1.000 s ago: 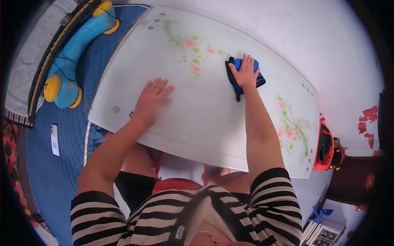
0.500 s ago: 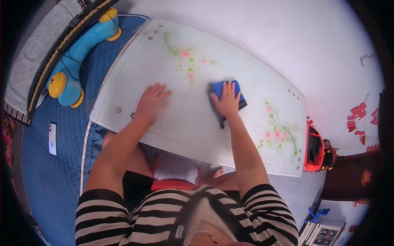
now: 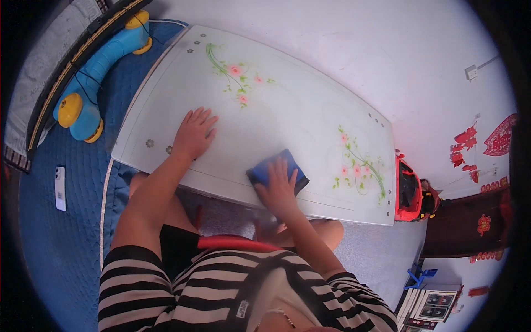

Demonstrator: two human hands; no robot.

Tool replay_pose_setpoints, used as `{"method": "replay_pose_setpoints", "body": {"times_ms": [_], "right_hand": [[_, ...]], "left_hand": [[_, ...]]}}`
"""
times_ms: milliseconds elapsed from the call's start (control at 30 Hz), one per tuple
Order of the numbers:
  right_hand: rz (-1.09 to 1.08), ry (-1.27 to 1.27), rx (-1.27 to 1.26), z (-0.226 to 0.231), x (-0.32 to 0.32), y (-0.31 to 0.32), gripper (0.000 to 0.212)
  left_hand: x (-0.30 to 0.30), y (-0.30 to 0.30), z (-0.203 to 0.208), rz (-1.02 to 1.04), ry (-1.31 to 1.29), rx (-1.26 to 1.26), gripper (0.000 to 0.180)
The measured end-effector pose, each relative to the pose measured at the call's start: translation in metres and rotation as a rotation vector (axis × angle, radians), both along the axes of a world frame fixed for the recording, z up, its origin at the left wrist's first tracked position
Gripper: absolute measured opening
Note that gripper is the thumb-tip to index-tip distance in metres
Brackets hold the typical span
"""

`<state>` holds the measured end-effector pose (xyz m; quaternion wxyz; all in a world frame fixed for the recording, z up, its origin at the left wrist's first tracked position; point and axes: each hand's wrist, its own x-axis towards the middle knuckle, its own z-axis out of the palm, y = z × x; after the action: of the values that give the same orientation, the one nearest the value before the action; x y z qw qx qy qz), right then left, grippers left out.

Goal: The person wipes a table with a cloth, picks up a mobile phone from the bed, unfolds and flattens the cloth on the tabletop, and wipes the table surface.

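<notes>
A white glass tabletop (image 3: 160, 105) with pink flower sprays stretches in front of me. On its left part my left hand (image 3: 194, 133) rests flat, fingers extended and holding nothing. My right hand (image 3: 277, 185) lies spread over a blue cloth (image 3: 293, 161) with dark edges, pressing it to the glass close to the near edge. The fingers are stretched out rather than wrapped round the cloth. Part of the cloth is hidden under the palm.
A blue quilted bed (image 3: 41, 238) is at my left, carrying a phone (image 3: 60, 188) and a blue-and-yellow curved toy (image 3: 99, 66). A white wall (image 3: 354, 50) borders the far side. Beyond the table's right end sits a red toy car (image 3: 408, 188).
My right hand has drawn the blue cloth toward me and to the left, near the table's front edge. My left hand stays flat on the glass. The whole view has shifted slightly.
</notes>
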<state>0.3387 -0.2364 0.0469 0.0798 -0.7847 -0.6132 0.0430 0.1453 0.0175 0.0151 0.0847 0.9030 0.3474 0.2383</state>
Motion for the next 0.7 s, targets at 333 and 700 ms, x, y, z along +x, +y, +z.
{"method": "replay_pose_setpoints", "body": {"times_ms": [333,700], "right_hand": [[0.05,-0.113,0.144,-0.027,0.037,0.086,0.079],[0.088,-0.063,0.222,-0.035,0.084,0.246,0.065]], "left_hand": [[0.0,-0.003,0.002,-0.009,-0.016,0.023,0.038],[0.002,-0.005,0.016,-0.025,0.016,-0.043,0.04]]}}
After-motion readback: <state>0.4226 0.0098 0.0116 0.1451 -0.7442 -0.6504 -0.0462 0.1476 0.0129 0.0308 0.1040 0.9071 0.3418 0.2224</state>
